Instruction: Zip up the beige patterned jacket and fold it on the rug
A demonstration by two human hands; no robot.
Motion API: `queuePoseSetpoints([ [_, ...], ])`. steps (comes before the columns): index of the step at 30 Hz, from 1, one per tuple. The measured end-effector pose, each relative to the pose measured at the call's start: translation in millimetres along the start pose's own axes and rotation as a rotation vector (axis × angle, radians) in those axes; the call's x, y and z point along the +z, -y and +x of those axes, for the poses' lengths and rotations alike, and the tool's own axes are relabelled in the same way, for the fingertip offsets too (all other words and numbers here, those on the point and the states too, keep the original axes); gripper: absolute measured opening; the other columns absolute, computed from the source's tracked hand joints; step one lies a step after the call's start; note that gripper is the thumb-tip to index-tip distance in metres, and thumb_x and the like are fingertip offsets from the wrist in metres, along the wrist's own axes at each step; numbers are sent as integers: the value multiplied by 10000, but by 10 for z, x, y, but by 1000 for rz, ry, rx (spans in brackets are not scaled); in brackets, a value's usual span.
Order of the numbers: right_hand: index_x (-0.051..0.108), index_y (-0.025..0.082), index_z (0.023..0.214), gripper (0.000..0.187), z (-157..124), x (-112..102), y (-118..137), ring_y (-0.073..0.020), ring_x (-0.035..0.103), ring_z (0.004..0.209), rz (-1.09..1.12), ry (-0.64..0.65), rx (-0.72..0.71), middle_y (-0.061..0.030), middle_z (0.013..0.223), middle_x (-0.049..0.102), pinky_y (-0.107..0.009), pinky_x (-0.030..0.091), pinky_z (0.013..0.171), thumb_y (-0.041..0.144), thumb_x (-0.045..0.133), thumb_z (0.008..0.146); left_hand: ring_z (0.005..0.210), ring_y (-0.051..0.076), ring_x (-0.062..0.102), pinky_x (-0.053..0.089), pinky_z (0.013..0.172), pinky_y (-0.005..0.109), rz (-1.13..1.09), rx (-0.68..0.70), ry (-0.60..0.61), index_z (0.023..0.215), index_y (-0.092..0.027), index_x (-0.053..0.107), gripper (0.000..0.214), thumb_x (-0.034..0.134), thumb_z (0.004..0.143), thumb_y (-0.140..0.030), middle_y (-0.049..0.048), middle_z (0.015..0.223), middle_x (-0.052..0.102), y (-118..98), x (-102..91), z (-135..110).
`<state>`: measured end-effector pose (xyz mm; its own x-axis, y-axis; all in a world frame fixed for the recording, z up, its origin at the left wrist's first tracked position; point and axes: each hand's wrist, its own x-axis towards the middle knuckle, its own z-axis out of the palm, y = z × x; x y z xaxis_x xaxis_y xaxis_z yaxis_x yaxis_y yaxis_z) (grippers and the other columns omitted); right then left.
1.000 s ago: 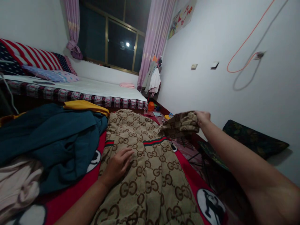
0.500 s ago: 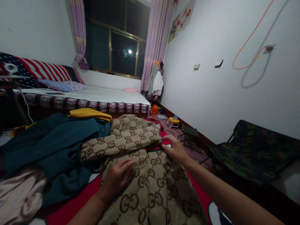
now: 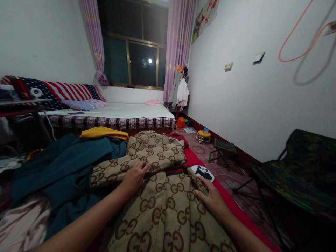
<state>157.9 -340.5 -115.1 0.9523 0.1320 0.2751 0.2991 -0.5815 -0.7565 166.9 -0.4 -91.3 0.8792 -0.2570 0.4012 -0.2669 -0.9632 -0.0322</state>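
A beige jacket (image 3: 153, 199) with brown interlocking-G print lies spread in front of me. One sleeve (image 3: 112, 167) is folded across it, beside a red-and-green striped band (image 3: 174, 171). My left hand (image 3: 135, 178) rests on that sleeve, fingers stretched out. On the right edge of the jacket, my right hand (image 3: 211, 197) lies with thumb and fingers apart. Under the jacket is a red cloth (image 3: 193, 157) with a white oval print. Dark teal clothing (image 3: 65, 168) is heaped on the left, with a folded yellow garment (image 3: 103, 133) at its far end.
A pale striped cloth (image 3: 25, 224) is at the lower left. Beyond the clothes stands a bed (image 3: 126, 110). To the right are a folding stool (image 3: 224, 147), a camouflage chair (image 3: 296, 175) and a small yellow stool (image 3: 204, 134) on the tiled floor.
My left hand has moved forward onto the folded sleeve. My right hand has come back toward me, along the jacket's right edge. The view has turned slightly.
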Motion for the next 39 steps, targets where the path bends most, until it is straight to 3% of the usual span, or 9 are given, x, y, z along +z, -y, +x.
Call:
queuePoseSetpoints([
  [5,615,168,1219,519,40,24,129,-268,543,1156,15,3,-47,-106,1191,628,-431,384,1032,254,515,717,956,200,557,498,807,301,67,121,34,1167,-267,658,482,383,846,-35,77,1012,596,261,-203,277],
  [11,603,166,1246,534,56,159,651,-258,544,1141,103,122,-122,-113,1206,620,-389,403,1008,245,553,720,985,226,498,471,768,287,163,129,-23,966,-219,729,391,398,840,-54,95,1000,569,727,-665,633],
  [16,680,212,1125,368,78,380,877,-188,624,841,142,543,-221,-46,971,686,-280,497,745,361,595,800,1004,260,484,458,712,301,226,84,19,828,-179,733,351,407,812,-48,124,977,572,1119,-721,567],
  [19,728,184,849,274,390,445,827,-137,591,627,162,489,-231,-10,707,666,-225,459,588,346,508,862,959,246,503,457,705,307,211,119,69,814,-203,729,343,424,805,-48,112,963,594,1181,-654,408],
  [24,676,173,994,320,1417,466,599,-164,606,672,267,-21,-47,-66,894,687,-267,492,582,244,564,703,958,261,520,438,763,369,240,170,145,760,-183,705,248,497,751,-49,127,971,620,990,-588,281],
  [30,452,225,1327,798,2261,543,436,-174,637,829,391,43,12,-112,1299,559,-258,521,581,127,610,552,977,271,552,405,893,452,194,214,87,750,-181,684,201,508,736,-84,104,954,641,628,-522,310],
  [33,547,226,1225,670,2405,602,362,-182,649,824,395,142,5,-86,1222,623,-266,529,568,142,642,568,1087,261,542,399,975,460,-53,283,-28,1029,-227,673,277,523,802,-176,86,1185,607,215,-481,264],
  [36,655,147,979,344,2541,635,278,-182,654,723,337,165,17,-79,921,710,-281,528,570,233,668,646,1270,272,452,343,1075,488,-293,403,-34,1315,-277,516,470,539,862,-402,85,1423,459,-308,-346,161],
  [39,655,111,821,267,2748,643,248,-179,639,651,219,68,28,-84,761,695,-292,516,589,367,614,756,1307,272,442,368,1075,462,-378,552,23,1308,-298,523,470,479,894,-517,86,1447,447,-724,-29,47],
])
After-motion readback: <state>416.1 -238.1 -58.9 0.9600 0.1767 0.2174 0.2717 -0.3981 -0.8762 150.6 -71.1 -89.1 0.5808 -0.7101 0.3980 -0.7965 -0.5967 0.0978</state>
